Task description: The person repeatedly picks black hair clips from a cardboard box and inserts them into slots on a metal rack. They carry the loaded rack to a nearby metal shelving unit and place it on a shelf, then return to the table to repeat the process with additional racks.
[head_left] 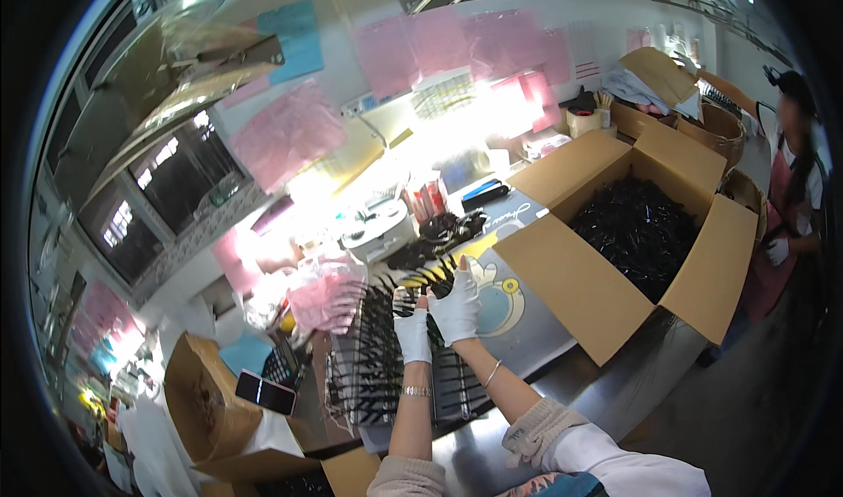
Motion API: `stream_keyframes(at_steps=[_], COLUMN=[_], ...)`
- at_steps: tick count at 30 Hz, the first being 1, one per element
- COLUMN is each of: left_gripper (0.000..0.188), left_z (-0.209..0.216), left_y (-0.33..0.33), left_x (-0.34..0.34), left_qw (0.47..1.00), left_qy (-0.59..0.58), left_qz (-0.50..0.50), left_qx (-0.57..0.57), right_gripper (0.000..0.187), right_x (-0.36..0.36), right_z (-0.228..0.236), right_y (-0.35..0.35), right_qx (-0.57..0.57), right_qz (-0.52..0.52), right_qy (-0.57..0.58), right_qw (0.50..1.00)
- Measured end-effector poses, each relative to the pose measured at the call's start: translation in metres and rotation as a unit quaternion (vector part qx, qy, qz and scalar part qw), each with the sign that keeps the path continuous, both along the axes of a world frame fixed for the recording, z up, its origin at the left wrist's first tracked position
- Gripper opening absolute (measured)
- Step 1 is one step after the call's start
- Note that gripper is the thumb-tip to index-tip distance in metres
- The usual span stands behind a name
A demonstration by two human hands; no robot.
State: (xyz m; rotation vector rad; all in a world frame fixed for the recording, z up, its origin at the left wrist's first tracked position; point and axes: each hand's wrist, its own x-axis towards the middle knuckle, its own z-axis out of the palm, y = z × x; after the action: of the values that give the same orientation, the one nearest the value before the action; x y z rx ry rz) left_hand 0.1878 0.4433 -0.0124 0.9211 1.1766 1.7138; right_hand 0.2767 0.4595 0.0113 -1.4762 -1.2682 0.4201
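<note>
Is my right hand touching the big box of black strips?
Apart: the head view shows grey printed sheet between your right hand and the big box.

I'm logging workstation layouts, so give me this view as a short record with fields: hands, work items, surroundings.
Left hand: white glove, bare fingertips; at the rows of black curved pieces; grip unclear
Right hand: matching glove, close beside the left; grip unclear
Right of hands: open carton with a heap of black strips
Under part of the carton: grey mat with a yellow-and-white drawing
Left of the pieces: phone
Wall: pink sheets
Other person: far right, pinkish apron
</note>
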Motion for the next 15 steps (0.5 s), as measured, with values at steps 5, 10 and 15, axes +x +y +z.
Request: stream_keyframes(at_steps=[5,10,15], left_gripper=[0.077,0.023,0.022], left_z=[-0.006,-0.01,-0.008], left_y=[0.062,0.069,0.059], left_x=[-0.005,0.002,0.022], left_qw=[0.973,0.977,0.974], left_qy=[-0.097,0.188,0.165], left_qz=[-0.136,0.058,0.046], left_qx=[0.159,0.082,0.148], right_gripper=[0.089,0.024,0.018], right_x=[0.008,0.012,0.029], right_z=[0.008,-0.007,-0.028], right_y=[0.032,0.046,0.042], right_qx=[-0.024,0.048,0.042], right_qz=[0.055,-0.008,-0.094], right_qy=[0.007,-0.016,0.127], right_qw=[0.998,0.999,0.986])
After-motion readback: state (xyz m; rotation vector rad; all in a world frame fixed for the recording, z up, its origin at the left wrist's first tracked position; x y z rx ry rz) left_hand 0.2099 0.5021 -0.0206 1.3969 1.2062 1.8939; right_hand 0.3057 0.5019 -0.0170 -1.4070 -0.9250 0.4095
